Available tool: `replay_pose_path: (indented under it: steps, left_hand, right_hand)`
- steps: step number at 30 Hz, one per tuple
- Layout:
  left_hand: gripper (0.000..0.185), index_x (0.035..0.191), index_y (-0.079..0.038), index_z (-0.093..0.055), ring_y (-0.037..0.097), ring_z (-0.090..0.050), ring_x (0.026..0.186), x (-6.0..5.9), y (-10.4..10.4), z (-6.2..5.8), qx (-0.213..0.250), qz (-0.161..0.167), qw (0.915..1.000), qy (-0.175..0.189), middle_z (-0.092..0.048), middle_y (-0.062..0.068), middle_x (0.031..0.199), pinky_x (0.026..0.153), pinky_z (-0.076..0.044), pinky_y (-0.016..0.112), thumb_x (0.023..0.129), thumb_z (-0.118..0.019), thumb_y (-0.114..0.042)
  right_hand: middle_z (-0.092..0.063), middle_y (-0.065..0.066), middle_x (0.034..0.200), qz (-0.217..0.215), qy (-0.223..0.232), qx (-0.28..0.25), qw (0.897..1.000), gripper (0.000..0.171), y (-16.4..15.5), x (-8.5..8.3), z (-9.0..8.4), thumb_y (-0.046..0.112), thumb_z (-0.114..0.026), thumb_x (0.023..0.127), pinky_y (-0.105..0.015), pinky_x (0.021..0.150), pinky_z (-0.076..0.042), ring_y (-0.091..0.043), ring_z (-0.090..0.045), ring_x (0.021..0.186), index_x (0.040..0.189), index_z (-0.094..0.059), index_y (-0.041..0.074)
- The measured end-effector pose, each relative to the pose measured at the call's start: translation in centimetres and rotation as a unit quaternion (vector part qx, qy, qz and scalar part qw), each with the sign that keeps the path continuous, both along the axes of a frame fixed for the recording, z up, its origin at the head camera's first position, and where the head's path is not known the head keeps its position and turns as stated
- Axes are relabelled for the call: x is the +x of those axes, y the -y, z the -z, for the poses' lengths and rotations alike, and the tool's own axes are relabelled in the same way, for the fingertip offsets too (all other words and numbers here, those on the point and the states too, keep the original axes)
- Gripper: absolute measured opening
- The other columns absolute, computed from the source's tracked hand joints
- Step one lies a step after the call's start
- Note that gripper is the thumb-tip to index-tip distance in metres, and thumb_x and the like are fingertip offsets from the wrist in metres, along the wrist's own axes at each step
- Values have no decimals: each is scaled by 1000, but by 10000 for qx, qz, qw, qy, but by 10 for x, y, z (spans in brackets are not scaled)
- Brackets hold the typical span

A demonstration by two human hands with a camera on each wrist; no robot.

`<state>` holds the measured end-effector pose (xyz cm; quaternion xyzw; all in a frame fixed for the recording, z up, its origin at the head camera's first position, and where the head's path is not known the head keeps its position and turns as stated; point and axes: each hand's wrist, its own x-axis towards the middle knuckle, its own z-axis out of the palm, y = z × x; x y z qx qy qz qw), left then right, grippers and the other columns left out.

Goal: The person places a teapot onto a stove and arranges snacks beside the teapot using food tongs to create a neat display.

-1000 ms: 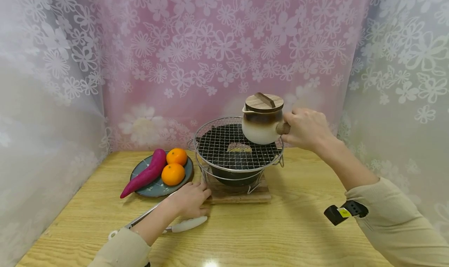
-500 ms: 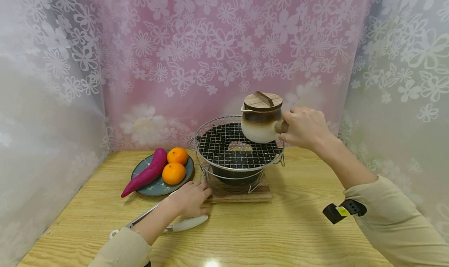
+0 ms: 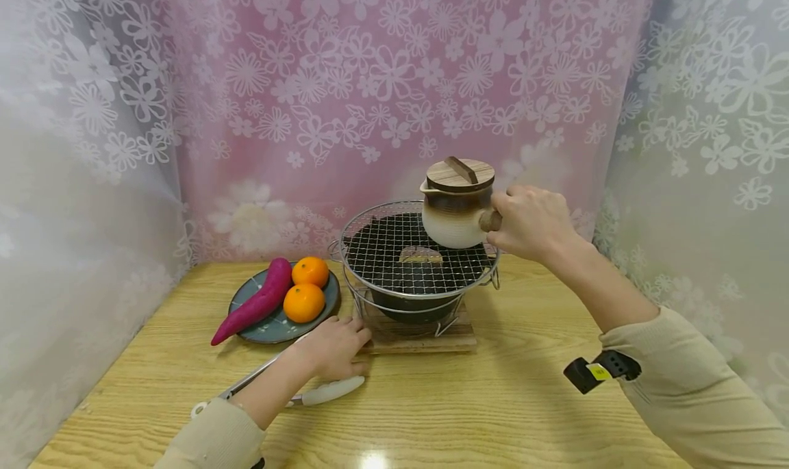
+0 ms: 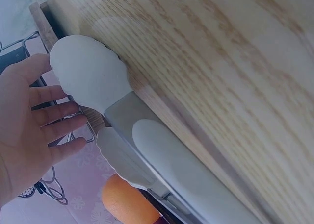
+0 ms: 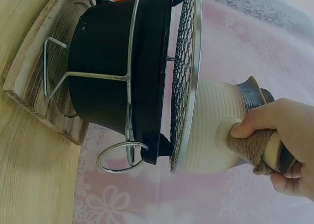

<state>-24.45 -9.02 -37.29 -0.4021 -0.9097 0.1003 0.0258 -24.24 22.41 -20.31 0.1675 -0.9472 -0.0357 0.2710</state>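
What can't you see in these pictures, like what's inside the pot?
- Inside of the pot: hidden in every view by its wooden lid.
- Inside of the black stove bowl: the head view is screened by the wire grill; the right wrist view shows only its outside.
- Tongs: partly covered by the left hand and forearm in the head view.
- Right hand: its fingertips are hidden round the handle.

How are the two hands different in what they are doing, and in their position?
The right hand grips the pot by its side handle, raised at the grill; the left hand rests low on the table, holding nothing.
The right hand's fingers curl round the handle; the left hand's fingers lie straight, next to the tongs and the wooden board.
Both arms wear beige sleeves.
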Motion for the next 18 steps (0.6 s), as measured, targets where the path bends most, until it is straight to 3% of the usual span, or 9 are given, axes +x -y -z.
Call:
replay_pose_path:
  steps: [9, 13, 18]
  left_hand:
    - [40, 107, -13, -59, 23, -54, 100, -1, 1, 1, 49, -23, 10000, 6, -56, 5, 107, 84, -43, 39, 85, -59, -46]
    - [40, 108, -13, -58, 23, -54, 98, -2, 0, 1, 55, -14, 10000, -9, -57, 4, 105, 83, -43, 38, 85, -60, -46]
    - [39, 106, -13, -59, 23, -54, 98, -1, 0, 0, 73, -4, 10000, 7, -57, 5, 105, 83, -42, 38, 84, -60, -46]
  right_hand:
    - [-49, -7, 71, 322, 202, 324, 9988, 30, 4, 4, -2, 34, -64, 81, -43, 46, -40, -26, -49, 64, 79, -50, 7]
    - [-48, -8, 71, 228, -38, 364, 9991, 31, 3, 8, 1, 35, -63, 84, -43, 44, -40, -27, -49, 66, 82, -52, 6]
    - [-48, -9, 73, -323, -678, 223, 9969, 28, -5, 12, 11, 31, -65, 82, -41, 39, -37, -29, -48, 67, 83, -53, 6]
